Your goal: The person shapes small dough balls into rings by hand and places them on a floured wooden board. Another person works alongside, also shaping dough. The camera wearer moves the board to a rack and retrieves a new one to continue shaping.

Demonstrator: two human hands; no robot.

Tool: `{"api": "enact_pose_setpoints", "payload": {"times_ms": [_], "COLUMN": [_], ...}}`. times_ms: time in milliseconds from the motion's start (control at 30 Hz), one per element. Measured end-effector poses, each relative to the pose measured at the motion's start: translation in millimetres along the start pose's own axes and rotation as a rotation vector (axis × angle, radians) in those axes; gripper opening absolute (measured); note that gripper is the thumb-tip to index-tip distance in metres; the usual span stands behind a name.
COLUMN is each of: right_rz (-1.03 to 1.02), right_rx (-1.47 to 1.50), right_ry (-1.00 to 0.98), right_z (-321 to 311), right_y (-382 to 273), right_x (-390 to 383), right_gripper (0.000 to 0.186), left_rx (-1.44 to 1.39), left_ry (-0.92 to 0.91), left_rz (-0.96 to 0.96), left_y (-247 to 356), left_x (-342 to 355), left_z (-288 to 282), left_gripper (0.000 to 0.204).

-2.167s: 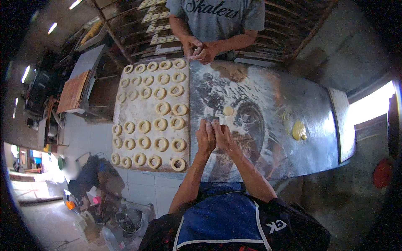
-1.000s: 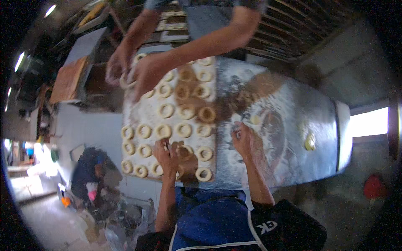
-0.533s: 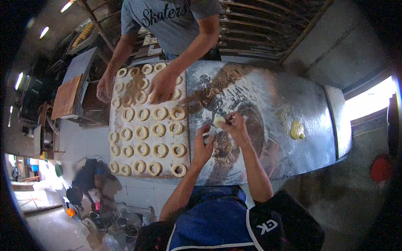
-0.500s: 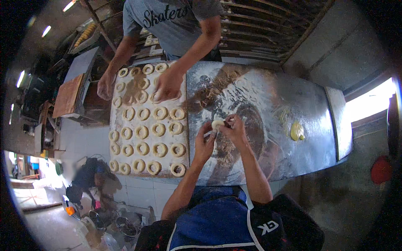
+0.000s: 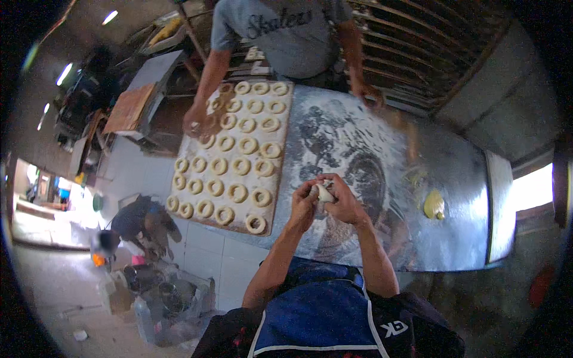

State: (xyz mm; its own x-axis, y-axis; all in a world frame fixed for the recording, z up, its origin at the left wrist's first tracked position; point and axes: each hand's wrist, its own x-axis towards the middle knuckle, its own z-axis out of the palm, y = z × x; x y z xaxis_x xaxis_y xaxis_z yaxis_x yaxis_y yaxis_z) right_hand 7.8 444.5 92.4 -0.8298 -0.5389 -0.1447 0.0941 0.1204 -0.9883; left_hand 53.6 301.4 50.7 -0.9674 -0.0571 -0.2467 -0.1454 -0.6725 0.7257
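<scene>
A small pale piece of dough (image 5: pixel 325 194) is pinched between my two hands, above the floured metal table. My left hand (image 5: pixel 304 203) has its fingers curled against the dough's left side. My right hand (image 5: pixel 342 201) closes on it from the right, and the fingers partly cover its shape. To the left lies a floured board (image 5: pixel 243 210) with rows of dough rings (image 5: pixel 241 166). Across the table, a co-worker's hand (image 5: pixel 200 122) hovers at the board's left edge. The co-worker's other hand (image 5: pixel 371 97) is beside a motion-blurred tan object (image 5: pixel 410 138).
Loose flour (image 5: pixel 352 125) covers the middle of the metal table (image 5: pixel 462 179). A yellowish lump (image 5: pixel 434 204) sits on its right part. Behind the co-worker are slatted racks (image 5: pixel 406 45). Another person (image 5: pixel 140 225) bends low at left, near containers (image 5: pixel 170 304) on the floor.
My hands have closed in around the dough, which was a ring shape held at its sides. One co-worker hand has left the board for the table's far side. The view has shifted.
</scene>
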Motion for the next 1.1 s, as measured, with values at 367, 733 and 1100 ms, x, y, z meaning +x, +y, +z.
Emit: {"api": "enact_pose_setpoints", "payload": {"times_ms": [367, 733, 1100], "right_rz": [0.066, 0.204, -0.598], "right_rx": [0.745, 0.148, -0.581], "right_ry": [0.511, 0.537, 0.09], "right_z": [24, 113, 215], "right_y": [57, 31, 12], "right_x": [40, 92, 175], "right_gripper": [0.038, 0.047, 0.016], "left_rx": [-0.01, 0.131, 1.404], "left_ry": [0.005, 0.329, 0.586], "left_rz": [0.185, 0.484, 0.982], "left_y": [7, 27, 144], "left_x": [38, 52, 58], "left_z": [-16, -89, -184], "left_gripper": [0.018, 0.029, 0.038]}}
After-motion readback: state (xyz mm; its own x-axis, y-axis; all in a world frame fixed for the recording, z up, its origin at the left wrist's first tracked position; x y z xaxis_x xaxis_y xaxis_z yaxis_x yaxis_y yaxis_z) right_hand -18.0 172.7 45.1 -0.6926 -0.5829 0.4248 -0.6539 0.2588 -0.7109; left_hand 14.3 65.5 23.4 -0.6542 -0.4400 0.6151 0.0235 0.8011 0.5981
